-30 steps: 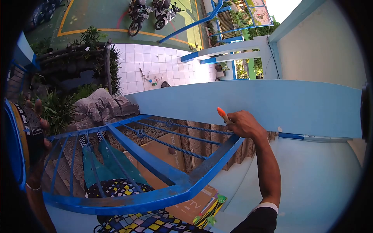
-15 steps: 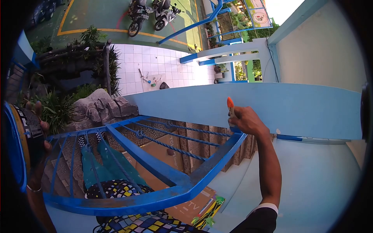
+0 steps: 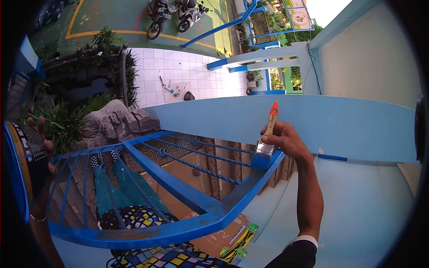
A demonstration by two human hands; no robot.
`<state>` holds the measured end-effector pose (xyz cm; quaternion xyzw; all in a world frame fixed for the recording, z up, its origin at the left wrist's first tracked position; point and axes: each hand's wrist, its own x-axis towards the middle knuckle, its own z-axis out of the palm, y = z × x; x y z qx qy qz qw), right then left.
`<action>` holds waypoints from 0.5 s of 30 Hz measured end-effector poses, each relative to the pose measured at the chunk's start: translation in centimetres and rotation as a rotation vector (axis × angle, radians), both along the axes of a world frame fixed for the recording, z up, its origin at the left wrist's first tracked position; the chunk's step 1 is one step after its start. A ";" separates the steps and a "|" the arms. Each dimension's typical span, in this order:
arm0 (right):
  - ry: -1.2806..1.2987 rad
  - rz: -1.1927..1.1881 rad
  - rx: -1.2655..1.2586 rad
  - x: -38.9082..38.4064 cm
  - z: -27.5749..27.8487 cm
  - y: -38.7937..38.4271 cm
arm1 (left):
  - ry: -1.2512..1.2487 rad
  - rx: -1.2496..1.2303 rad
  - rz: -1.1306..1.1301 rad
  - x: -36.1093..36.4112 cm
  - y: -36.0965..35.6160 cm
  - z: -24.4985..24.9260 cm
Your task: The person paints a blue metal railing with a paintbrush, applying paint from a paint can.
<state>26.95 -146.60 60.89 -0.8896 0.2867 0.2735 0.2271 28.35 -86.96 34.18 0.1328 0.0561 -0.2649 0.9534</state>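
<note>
Almost nothing could be read from where you stood. The brush [image 3: 271, 118] carried a line of dark print along its handle, too small to make out. The tin [image 3: 32, 149] bore a black-and-white printed band, also illegible. The cardboard [image 3: 213, 237] under the railing [image 3: 248, 181] showed large pale letters, partly cut off. The board [image 3: 298, 18] at the far gate had an emblem and blurred lettering.

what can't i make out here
Head view:
- container in the left hand: mostly cut off by the left lens edge; contents unseen.
- paintbrush grip: right hand covers the handle's middle.
- small items on the white tiles: too small to identify.
</note>
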 end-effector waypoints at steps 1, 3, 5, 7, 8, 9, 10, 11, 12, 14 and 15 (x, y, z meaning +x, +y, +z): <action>-0.031 -0.072 -0.008 0.0 0.1 -0.3 | 0.002 -0.001 0.001 0.0 0.1 0.1; -0.093 -0.216 -0.025 -0.1 -0.2 -0.9 | 0.005 -0.002 0.003 0.1 0.2 0.2; -0.009 -0.252 -0.039 -0.8 -0.7 -1.1 | 0.006 -0.006 0.000 0.3 0.2 0.3; 0.127 -0.157 -0.192 -1.7 -1.6 -2.4 | -0.001 -0.001 0.000 0.4 0.3 0.5; 0.159 -0.094 -0.309 -2.1 -1.8 -3.3 | -0.015 -0.003 -0.006 0.4 0.5 0.4; 0.151 -0.068 -0.370 -2.0 -1.3 -3.5 | -0.029 -0.004 -0.011 0.4 0.8 0.2; 0.142 -0.041 -0.432 -1.7 -0.8 -3.8 | -0.013 -0.022 -0.013 0.3 1.0 -0.1; 0.132 -0.014 -0.493 -1.4 -0.7 -3.9 | 0.004 -0.039 -0.014 0.2 1.3 -0.3; 0.116 0.079 -0.580 -1.1 -0.7 -3.7 | 0.050 -0.074 -0.017 0.2 1.6 -0.7; 0.082 0.261 -0.752 -0.6 -0.6 -2.7 | 0.051 -0.106 -0.036 0.2 2.0 -0.9; 0.063 0.355 -0.837 -0.4 -0.6 -2.3 | 0.007 -0.104 -0.048 0.3 2.3 -0.9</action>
